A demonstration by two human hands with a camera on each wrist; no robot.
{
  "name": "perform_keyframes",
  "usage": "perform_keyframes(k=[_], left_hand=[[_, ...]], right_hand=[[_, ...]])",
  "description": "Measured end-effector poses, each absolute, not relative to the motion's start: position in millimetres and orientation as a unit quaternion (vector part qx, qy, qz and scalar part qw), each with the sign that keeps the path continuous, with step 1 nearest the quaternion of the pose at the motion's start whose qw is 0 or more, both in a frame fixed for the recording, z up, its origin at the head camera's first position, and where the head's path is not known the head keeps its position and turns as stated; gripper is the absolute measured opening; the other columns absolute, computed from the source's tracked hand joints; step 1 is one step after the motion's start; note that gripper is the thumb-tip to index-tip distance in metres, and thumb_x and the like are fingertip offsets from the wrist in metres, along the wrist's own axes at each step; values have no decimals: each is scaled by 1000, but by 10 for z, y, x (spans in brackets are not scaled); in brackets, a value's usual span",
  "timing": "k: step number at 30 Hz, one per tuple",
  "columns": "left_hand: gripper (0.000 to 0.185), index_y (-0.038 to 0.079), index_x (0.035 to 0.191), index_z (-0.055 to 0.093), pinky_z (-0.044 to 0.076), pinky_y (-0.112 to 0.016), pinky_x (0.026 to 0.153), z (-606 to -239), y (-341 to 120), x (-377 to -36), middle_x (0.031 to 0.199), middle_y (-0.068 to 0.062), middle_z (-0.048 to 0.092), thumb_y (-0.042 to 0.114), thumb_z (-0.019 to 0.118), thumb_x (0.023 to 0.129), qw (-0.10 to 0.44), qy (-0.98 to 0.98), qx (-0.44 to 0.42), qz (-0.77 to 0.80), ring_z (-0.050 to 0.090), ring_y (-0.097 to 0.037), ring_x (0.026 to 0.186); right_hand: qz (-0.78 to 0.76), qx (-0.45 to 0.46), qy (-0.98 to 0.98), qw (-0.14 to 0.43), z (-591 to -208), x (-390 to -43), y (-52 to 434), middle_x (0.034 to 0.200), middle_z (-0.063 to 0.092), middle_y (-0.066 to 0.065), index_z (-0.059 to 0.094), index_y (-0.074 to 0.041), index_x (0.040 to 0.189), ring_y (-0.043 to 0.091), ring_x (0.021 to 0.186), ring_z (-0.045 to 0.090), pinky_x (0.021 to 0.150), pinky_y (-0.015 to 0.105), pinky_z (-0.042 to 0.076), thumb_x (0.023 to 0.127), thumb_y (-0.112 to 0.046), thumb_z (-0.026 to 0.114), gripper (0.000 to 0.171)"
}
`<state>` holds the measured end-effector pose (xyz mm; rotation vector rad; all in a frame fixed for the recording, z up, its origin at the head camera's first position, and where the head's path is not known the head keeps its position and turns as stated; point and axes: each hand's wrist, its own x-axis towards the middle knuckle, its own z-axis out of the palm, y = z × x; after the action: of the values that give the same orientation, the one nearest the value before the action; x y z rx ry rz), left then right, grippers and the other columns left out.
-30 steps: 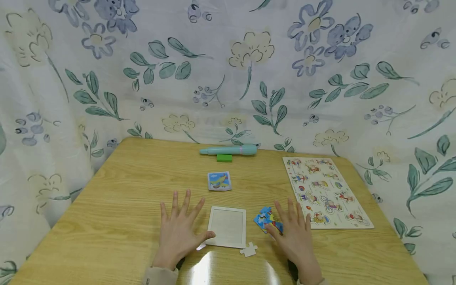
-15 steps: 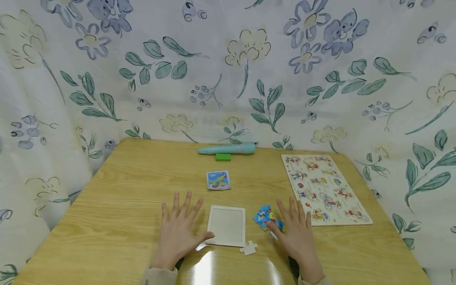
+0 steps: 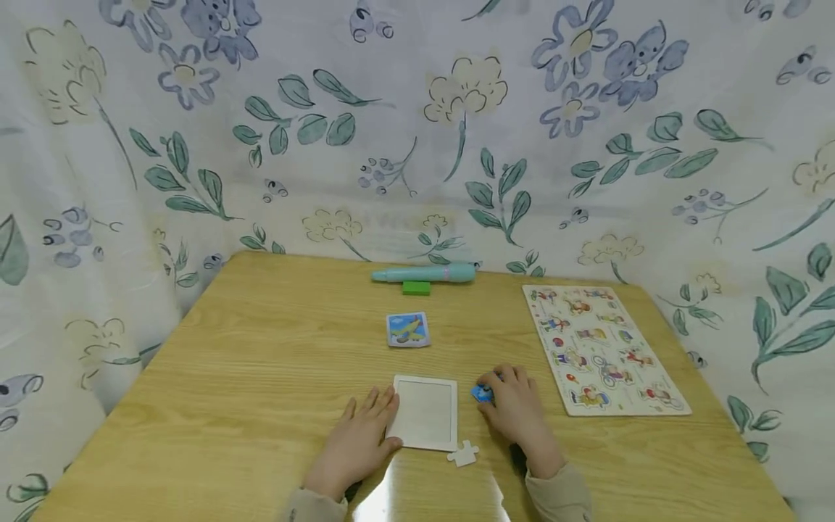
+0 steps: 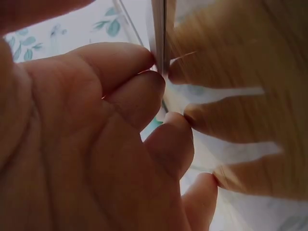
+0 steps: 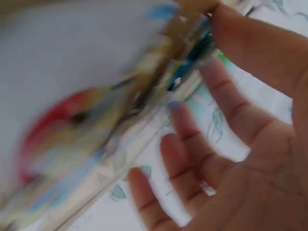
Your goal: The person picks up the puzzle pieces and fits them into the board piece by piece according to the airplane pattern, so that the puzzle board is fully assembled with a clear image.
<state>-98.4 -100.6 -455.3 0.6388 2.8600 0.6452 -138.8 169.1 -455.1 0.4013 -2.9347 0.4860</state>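
Observation:
My left hand (image 3: 359, 442) lies flat on the table, fingers straight, its fingertips and thumb against the left side of a pale square puzzle tray (image 3: 455, 413). In the left wrist view its fingers (image 4: 139, 96) touch the tray's thin edge (image 4: 161, 38). My right hand (image 3: 517, 407) is curled over the blue puzzle pieces (image 3: 481, 394), mostly hidden beneath it. The right wrist view is blurred; there thumb and forefinger stand on either side of the pieces (image 5: 192, 53). Between the hands, by the tray's lower right corner, lies a loose jigsaw piece (image 3: 464, 454), plain side up.
A picture card (image 3: 408, 330) with a yellow plane lies behind the tray. Farther back are a green block (image 3: 416, 288) and a teal pen-shaped thing (image 3: 424, 273). On the right lies a board with several small figures (image 3: 607, 351). A floral curtain (image 3: 391, 145) hangs behind the table.
My left hand has moved right from beside the tray onto its left edge. The right hand has moved left over the blue pieces, and its spread fingers have curled.

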Motion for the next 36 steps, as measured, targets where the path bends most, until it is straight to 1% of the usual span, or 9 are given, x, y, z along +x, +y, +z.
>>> perform_keyframes(k=[4,6,11,13,15,18,21,30,36], left_hand=[[68,2,140,34,15,-60,107,-4560,-994,-952,148,-12,27,38,57,87,72,954,207,205,23,-35,135],[70,1,140,34,15,-61,106,-4560,-992,-934,148,-12,25,39,58,86,72,955,205,202,22,-35,135],[75,1,141,32,14,-62,106,-4563,-988,-914,149,-13,22,43,58,84,74,955,206,200,19,-36,136],[75,2,141,32,13,-62,107,-4567,-988,-916,150,-12,21,44,58,84,77,954,206,203,18,-36,136],[76,2,141,31,12,-61,107,-4567,-988,-922,150,-12,21,44,57,84,78,954,208,203,18,-35,137],[75,1,141,31,12,-60,108,-4565,-992,-933,150,-13,21,43,58,85,76,953,209,207,18,-36,136],[75,2,141,31,12,-60,108,-4564,-996,-944,150,-13,21,44,57,85,72,955,206,200,18,-36,136],[72,5,141,33,12,-59,109,-4575,-948,-974,150,-9,23,46,55,86,85,955,207,197,17,-33,137],[72,3,140,35,13,-58,109,-4558,-932,-966,149,-11,23,45,55,86,82,955,208,196,19,-34,137]], right_hand=[[173,103,-978,48,-4534,-1487,1606,109,53,9,63,-18,92,35,105,44,84,50,38,76,-27,75,22],[169,94,-980,54,-4531,-1513,1569,106,54,8,64,-18,89,35,103,45,83,50,38,76,-30,74,20],[131,92,-979,124,-4551,-1558,1497,94,61,6,65,-19,78,32,90,53,78,49,44,80,-28,70,11],[116,92,-976,162,-4558,-1579,1469,86,63,3,65,-19,74,28,81,56,72,45,47,80,-25,70,10],[111,92,-970,194,-4547,-1596,1421,75,62,1,64,-17,69,22,66,56,61,37,48,79,-21,71,12],[135,112,-963,206,-4495,-1598,1283,64,56,-2,62,-14,66,11,51,46,46,24,40,78,-14,70,14],[182,145,-958,168,-4443,-1578,1063,60,51,-4,59,-13,66,6,48,39,42,18,33,80,-11,68,17],[257,219,-941,-5,-4425,-1517,603,73,53,-2,63,-8,76,8,63,47,54,18,42,78,-17,73,13],[292,254,-922,-24,-4477,-1542,663,79,58,1,67,-4,84,10,70,53,61,19,47,78,-5,71,7]])
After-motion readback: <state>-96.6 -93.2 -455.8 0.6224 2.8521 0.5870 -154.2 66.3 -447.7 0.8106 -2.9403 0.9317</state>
